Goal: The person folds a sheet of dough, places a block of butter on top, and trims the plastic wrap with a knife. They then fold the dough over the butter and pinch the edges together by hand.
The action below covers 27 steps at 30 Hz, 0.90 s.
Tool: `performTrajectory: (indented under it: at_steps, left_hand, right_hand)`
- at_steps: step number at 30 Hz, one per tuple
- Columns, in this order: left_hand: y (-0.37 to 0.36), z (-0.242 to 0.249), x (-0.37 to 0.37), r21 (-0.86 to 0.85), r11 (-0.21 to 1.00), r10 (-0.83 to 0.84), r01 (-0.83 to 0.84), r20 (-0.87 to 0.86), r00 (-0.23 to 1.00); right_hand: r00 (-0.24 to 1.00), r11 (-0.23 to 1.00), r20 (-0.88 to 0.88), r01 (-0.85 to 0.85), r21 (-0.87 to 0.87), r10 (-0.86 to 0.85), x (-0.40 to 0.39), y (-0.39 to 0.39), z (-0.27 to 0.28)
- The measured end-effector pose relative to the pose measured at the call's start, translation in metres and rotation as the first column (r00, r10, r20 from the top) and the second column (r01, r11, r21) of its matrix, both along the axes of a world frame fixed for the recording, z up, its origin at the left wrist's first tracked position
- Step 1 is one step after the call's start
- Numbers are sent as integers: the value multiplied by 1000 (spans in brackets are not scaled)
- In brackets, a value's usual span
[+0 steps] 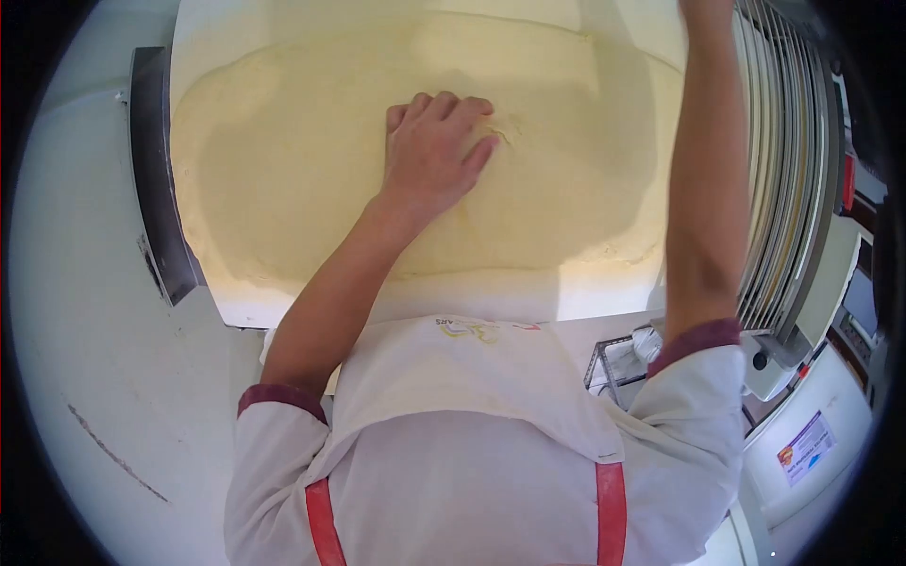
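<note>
A wide, flat sheet of pale yellow dough lies across the white work surface. My left hand is on the dough near its middle, palm down, with the fingers bent and the thumb curled toward them. Beside the thumb and fingertips the dough shows a small crease. Whether the fingertips pinch any dough is hard to make out. My right forearm reaches forward over the dough's right end. Only the wrist part shows at the top edge of the view, and my right hand is outside the frame.
At the right stands a rack of stacked metal trays. A dark metal bar runs along the table's left side. A wire-framed holder sits near my right elbow. A white panel with a printed label is at the lower right.
</note>
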<state>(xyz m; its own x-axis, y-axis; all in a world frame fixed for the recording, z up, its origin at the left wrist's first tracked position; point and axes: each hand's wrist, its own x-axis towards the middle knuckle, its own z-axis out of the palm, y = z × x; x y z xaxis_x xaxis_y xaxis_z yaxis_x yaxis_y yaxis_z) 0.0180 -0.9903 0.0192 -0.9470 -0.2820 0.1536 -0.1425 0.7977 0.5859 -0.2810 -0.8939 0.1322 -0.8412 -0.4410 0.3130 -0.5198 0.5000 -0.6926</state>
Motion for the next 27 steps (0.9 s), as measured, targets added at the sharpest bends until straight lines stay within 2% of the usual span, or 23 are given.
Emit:
performTrajectory:
  at_steps: [2, 4, 5, 6, 8, 11, 14, 19, 21, 22, 24, 25, 27]
  left_hand:
    - [1, 6, -5, -47, 998, -35, 37, 44, 998]
    - [-6, 1, -17, -35, 995, -92, 95, 86, 992]
    - [-8, 1, -21, 5, 996, -87, 87, 121, 989]
    - [-11, 2, -24, 45, 996, -84, 78, 156, 984]
    - [-12, -1, -26, 84, 994, -80, 67, 154, 985]
    - [-15, -10, -22, 103, 990, -100, 93, 67, 993]
    - [-19, -9, -16, 130, 980, -160, 153, 38, 986]
    - [-20, -6, -3, 43, 975, -218, 217, 12, 976]
    - [-22, -10, 0, 87, 974, -206, 207, -23, 978]
    - [-24, -12, 0, 110, 972, -202, 205, -43, 979]
    - [-20, -13, 16, 14, 993, -112, 113, -68, 991]
    - [-13, -11, 19, -20, 996, -86, 84, -100, 991]
    - [7, 3, 29, -98, 980, -177, 173, -34, 984]
  right_hand:
    - [979, 991, 204, -23, 133, -4, 53, 18, -29]
    - [999, 986, -19, 49, 159, -46, 91, 36, -88]
    - [992, 995, 121, 18, 95, -29, 113, 43, -98]
    - [967, 1000, 256, -2, 27, -5, 138, 50, -102]
    - [927, 997, 374, -11, -73, 38, 180, 58, -106]
    - [906, 985, 391, -174, -10, 164, 216, 60, -100]
    - [948, 970, 252, -224, 91, 195, 225, 55, -108]
    - [971, 979, 197, -165, 122, 139, 219, 47, -118]
    - [983, 980, 138, -143, 138, 124, 220, 47, -120]
    - [980, 984, 163, -135, 112, 116, 220, 47, -119]
    - [975, 993, 205, -97, 71, 81, 220, 52, -113]
    - [989, 993, 116, -102, 61, 95, 222, 57, -113]
    - [991, 992, -75, -110, 61, 114, 233, 66, -122]
